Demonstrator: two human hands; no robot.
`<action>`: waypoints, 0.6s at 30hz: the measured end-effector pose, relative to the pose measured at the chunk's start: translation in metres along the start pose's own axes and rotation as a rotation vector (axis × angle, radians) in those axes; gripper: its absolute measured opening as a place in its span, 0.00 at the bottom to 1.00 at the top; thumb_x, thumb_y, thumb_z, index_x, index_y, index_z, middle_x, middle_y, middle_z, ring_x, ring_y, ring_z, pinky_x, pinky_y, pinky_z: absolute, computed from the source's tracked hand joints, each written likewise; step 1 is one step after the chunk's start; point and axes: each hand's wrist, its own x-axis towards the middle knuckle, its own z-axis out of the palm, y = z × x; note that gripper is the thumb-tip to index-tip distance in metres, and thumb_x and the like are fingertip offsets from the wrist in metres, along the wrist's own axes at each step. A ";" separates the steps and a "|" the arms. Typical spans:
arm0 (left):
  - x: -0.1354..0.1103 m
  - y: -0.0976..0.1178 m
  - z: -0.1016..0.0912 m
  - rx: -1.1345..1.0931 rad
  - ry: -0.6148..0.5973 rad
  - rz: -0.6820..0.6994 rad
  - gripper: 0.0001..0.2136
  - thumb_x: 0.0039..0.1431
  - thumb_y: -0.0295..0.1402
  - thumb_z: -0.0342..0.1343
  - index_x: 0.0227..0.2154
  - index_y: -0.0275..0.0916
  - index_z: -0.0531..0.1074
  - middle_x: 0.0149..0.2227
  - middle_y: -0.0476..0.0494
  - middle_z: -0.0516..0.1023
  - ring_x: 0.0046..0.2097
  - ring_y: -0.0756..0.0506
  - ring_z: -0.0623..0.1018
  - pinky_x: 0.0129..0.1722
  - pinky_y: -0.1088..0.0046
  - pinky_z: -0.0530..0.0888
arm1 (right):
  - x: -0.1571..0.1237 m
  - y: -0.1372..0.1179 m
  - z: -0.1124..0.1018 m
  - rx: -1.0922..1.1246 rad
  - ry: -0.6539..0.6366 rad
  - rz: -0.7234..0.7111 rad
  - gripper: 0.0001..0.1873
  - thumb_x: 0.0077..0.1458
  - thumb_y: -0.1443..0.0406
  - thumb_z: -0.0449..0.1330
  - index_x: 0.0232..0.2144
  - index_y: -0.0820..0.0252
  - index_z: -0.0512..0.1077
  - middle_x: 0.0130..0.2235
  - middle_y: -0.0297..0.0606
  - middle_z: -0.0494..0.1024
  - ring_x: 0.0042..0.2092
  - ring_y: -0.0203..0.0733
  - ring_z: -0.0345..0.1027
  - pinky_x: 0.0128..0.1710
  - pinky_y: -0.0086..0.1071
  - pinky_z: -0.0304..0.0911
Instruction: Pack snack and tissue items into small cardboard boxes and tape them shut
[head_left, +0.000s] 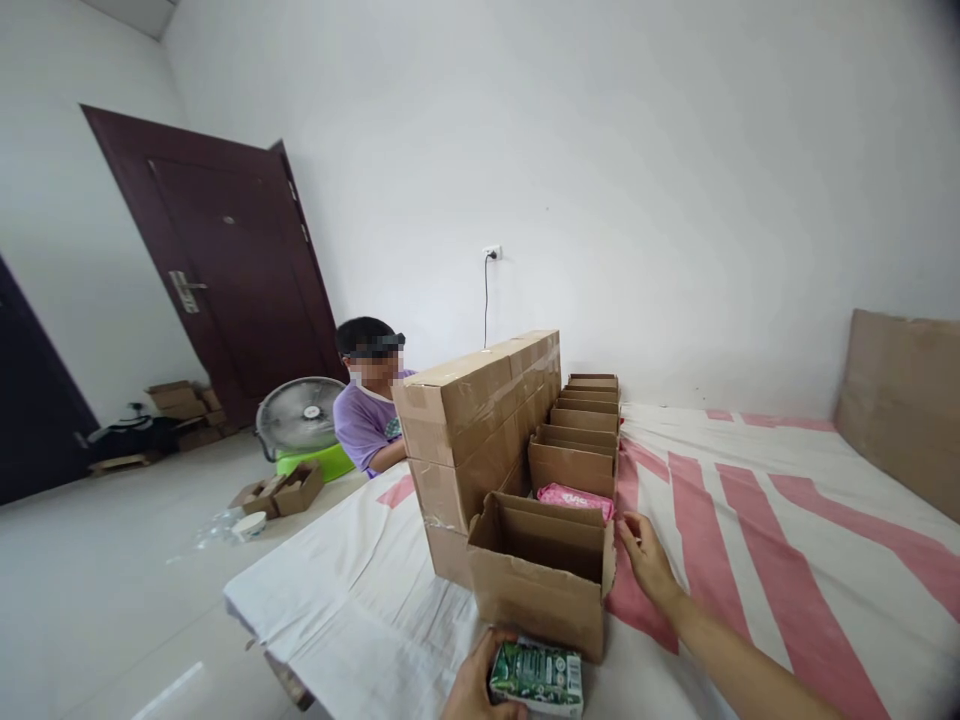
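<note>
My left hand [480,685] is closed on the left end of a green printed pack [537,678] with a barcode, at the bottom of the view. Just beyond it stands an open cardboard box [536,595], its flaps up and its inside in shadow. Beside that box's right side is my right hand [646,560], its fingers loosely bent and apart, with nothing visible in them. A pink pack [576,499] shows between this box and another open box [571,470] behind it. Whether the pink pack lies inside a box I cannot tell.
More open boxes [586,413] run back in a row. Left of them rises a wall of stacked closed cartons [480,420]. A person in a purple shirt [364,425] sits behind it, near a fan [304,415]. A large cardboard piece [900,410] stands on the right.
</note>
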 end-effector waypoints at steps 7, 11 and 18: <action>0.000 0.000 0.002 -0.012 0.030 0.027 0.26 0.34 0.29 0.64 0.43 0.40 0.71 0.40 0.43 0.76 0.40 0.39 0.75 0.43 0.65 0.71 | -0.060 0.001 0.000 0.071 -0.430 -0.180 0.61 0.37 0.36 0.67 0.68 0.52 0.50 0.68 0.49 0.57 0.69 0.62 0.46 0.68 0.53 0.43; 0.001 0.002 0.000 -0.033 -0.001 0.045 0.26 0.36 0.32 0.64 0.44 0.40 0.71 0.40 0.43 0.76 0.40 0.39 0.75 0.42 0.65 0.71 | -0.061 0.002 0.022 0.148 -0.483 -0.164 0.69 0.32 0.37 0.69 0.69 0.54 0.44 0.68 0.52 0.56 0.71 0.62 0.41 0.69 0.56 0.38; 0.001 -0.012 -0.002 -0.030 -0.004 0.026 0.28 0.34 0.33 0.66 0.45 0.41 0.71 0.41 0.43 0.77 0.42 0.38 0.75 0.43 0.65 0.71 | -0.064 0.010 0.033 0.190 -0.430 -0.136 0.59 0.35 0.44 0.72 0.65 0.51 0.54 0.61 0.50 0.67 0.68 0.65 0.49 0.66 0.60 0.44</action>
